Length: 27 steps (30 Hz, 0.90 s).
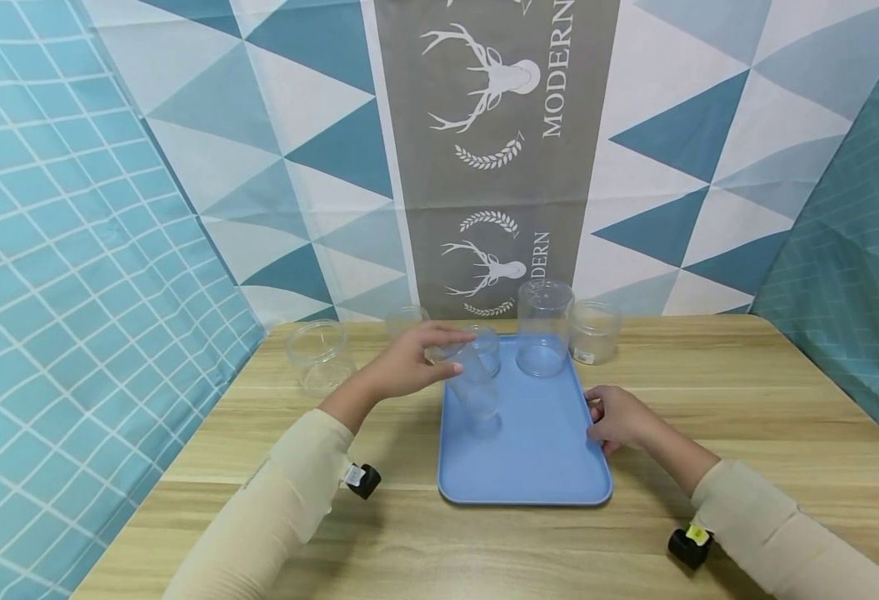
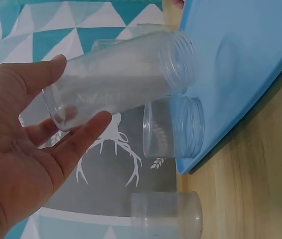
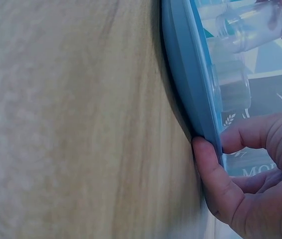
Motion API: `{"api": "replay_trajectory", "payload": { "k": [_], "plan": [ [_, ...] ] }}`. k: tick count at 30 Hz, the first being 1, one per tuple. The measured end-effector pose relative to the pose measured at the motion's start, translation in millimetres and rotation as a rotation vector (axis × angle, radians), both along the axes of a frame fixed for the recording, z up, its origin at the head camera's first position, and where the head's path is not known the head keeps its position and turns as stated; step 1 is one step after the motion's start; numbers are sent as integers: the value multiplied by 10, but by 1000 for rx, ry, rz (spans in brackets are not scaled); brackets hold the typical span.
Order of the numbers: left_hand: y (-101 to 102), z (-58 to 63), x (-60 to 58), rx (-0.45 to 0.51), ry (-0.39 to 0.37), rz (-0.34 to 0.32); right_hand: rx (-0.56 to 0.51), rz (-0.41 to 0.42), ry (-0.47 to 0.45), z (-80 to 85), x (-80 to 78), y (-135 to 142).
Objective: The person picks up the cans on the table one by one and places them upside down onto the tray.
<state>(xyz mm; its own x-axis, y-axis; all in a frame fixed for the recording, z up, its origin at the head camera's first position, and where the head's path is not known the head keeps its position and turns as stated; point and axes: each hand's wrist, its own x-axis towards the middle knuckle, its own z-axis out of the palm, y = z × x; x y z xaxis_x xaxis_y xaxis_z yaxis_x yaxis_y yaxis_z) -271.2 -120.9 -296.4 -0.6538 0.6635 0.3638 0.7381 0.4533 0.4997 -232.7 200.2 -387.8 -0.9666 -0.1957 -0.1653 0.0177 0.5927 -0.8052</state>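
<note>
My left hand (image 1: 417, 362) holds a clear jar (image 2: 116, 77) by its base end, thumb on one side and fingers on the other. The jar leans, its threaded mouth pointing down close over the blue tray (image 1: 536, 450). With thumb and fingers, my right hand (image 1: 621, 418) pinches the tray's right edge, as the right wrist view also shows. On the tray's far end stand a tall clear jar (image 1: 546, 333) at the right corner and a small clear jar (image 2: 168, 128) at the left, its threaded rim against the tray.
On the wooden table (image 1: 746, 400), a clear jar (image 1: 322, 358) stands left of the tray. Another jar (image 1: 407, 320) is behind my left hand, and a labelled one (image 1: 596, 332) sits beside the tray's far right corner. A patterned cloth (image 1: 319, 150) hangs along the table's back edge.
</note>
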Motion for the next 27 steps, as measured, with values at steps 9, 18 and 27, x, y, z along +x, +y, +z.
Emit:
{"api": "replay_trajectory", "payload": {
  "k": [9,18,27],
  "plan": [
    [135,84,-20,-311,179,62,-19,1,-3,0,4,11],
    [232,92,-78,-412,212,64,-21,5,-2,-5,0,15],
    [290,6,-135,-457,259,65,-3,6,0,-5,-1,13]
  ]
}}
